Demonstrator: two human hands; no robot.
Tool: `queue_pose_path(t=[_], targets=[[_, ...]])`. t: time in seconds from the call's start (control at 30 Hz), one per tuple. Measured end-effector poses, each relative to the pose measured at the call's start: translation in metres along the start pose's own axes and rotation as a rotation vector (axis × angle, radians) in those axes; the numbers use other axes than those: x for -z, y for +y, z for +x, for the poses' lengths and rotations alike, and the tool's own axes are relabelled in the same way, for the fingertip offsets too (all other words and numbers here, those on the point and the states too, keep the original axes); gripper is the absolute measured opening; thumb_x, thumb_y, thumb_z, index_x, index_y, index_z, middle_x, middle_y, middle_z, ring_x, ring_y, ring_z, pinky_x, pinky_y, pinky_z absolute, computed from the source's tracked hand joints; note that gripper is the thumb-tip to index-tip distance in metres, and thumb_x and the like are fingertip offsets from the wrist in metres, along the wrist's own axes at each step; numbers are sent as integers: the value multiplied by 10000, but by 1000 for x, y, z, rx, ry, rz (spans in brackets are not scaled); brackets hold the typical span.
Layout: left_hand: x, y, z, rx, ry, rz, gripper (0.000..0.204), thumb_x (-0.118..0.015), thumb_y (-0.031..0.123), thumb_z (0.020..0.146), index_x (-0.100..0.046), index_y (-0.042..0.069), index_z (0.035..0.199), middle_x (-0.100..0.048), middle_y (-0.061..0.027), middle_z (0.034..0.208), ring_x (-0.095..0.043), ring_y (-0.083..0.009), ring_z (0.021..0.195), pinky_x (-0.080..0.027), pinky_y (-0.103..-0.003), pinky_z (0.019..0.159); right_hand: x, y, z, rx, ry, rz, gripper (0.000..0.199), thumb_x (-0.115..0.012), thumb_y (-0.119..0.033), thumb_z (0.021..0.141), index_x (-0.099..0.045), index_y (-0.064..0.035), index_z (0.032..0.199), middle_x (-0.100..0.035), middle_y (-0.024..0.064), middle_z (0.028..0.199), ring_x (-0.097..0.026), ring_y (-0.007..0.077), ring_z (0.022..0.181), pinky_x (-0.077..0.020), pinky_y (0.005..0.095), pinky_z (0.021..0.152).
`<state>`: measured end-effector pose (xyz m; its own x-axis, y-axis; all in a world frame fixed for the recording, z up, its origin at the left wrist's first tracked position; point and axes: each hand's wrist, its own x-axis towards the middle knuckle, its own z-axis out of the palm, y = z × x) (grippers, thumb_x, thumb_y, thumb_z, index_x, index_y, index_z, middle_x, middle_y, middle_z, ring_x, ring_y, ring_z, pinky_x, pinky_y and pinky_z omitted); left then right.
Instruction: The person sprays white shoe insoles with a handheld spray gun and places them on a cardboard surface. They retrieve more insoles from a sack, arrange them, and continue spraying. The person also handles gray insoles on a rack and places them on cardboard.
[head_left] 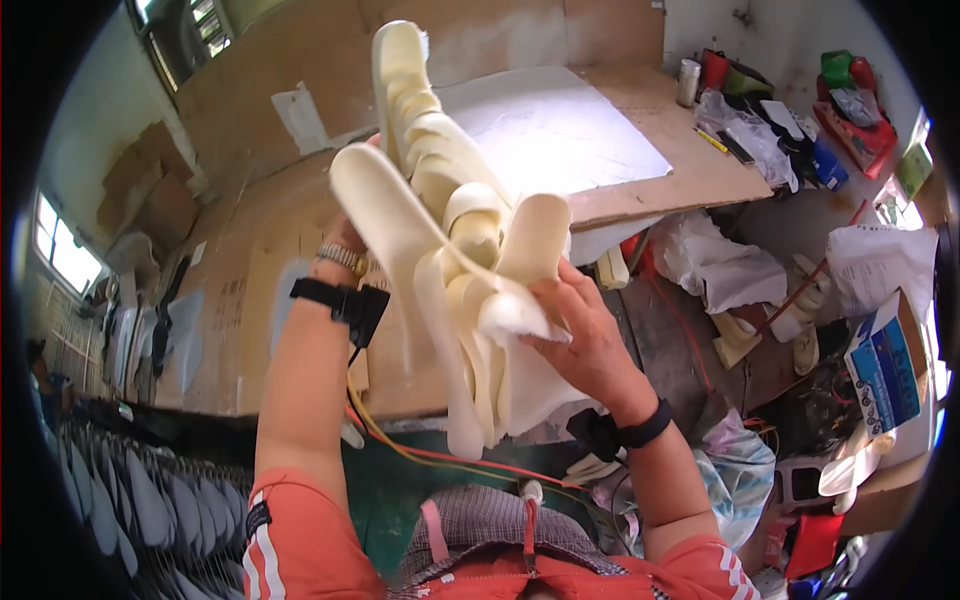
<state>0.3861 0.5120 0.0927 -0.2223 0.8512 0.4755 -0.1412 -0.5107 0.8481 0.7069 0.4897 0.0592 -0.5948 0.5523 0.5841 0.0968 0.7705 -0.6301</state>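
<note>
A bundle of cream-coloured slippers (480, 215), nested into one another with curved straps and flat soles showing, is held up in front of me. My left hand (347, 232) supports the bundle from its left side, mostly hidden behind a long sole (385, 205). On the right, my right hand (590, 335) is closed round the edge of a nearer slipper (515, 312), thumb and fingers against it. The slippers reach from above the table almost down to its front edge. Behind them, a white sheet (570, 125) lies on the cardboard-covered table (225, 340).
Grey sole-shaped pieces (130, 490) hang in rows at lower left. A spray can (688, 82), plastic bags and small tools crowd the table's right end. Beyond its right edge stand a blue-and-white box (888, 365) and a white sack (880, 265). Orange and yellow cables (450, 460) run below the table edge.
</note>
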Motion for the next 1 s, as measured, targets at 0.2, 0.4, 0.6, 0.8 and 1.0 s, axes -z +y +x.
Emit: queue_pose_path(t=[0.2, 0.4, 0.6, 0.8, 1.0], targets=[[64, -101, 175, 53, 19, 220, 388, -591, 278, 883, -504, 59, 1191, -585, -63, 1087, -565, -157, 974, -486, -327, 847, -11, 58, 90, -7, 169, -158, 494, -727, -69, 693, -518, -45, 1139, -431, 211, 1324, -469, 384, 1124, -426, 407, 924], [84, -146, 298, 189, 70, 384, 485, -591, 360, 870, -471, 49, 1222, -561, -94, 1149, -537, -187, 1049, -441, -361, 908, -44, 104, 187, -86, 229, -224, 479, -722, -71, 698, -515, -55, 1130, -427, 213, 1328, -457, 383, 1145, -413, 409, 940], [103, -169, 330, 444, 230, 367, 863, -634, 530, 789, -282, 18, 1388, -407, -171, 1370, -370, -241, 1278, -273, -389, 1060, -96, 256, 260, -342, 230, -438, 535, -738, -142, 704, -499, -51, 1174, -453, 207, 1287, -441, 372, 1176, -404, 406, 959], [143, -215, 239, 327, -161, 484, 880, -735, 391, 727, -299, -9, 1378, -439, -205, 1337, -415, -270, 1251, -331, -371, 1033, -100, 321, 313, -512, 193, -435, 630, -705, -256, 772, -416, -88, 1306, -419, 211, 1289, -408, 342, 1221, -350, 380, 1016], [146, -223, 194, 241, -93, 522, 769, -717, 229, 701, -366, -19, 1339, -451, -233, 1306, -448, -325, 1208, -368, -367, 1008, -116, 264, 326, -552, 21, -290, 619, -691, -227, 764, -422, -101, 1307, -406, 242, 1288, -436, 377, 1190, -377, 383, 997]])
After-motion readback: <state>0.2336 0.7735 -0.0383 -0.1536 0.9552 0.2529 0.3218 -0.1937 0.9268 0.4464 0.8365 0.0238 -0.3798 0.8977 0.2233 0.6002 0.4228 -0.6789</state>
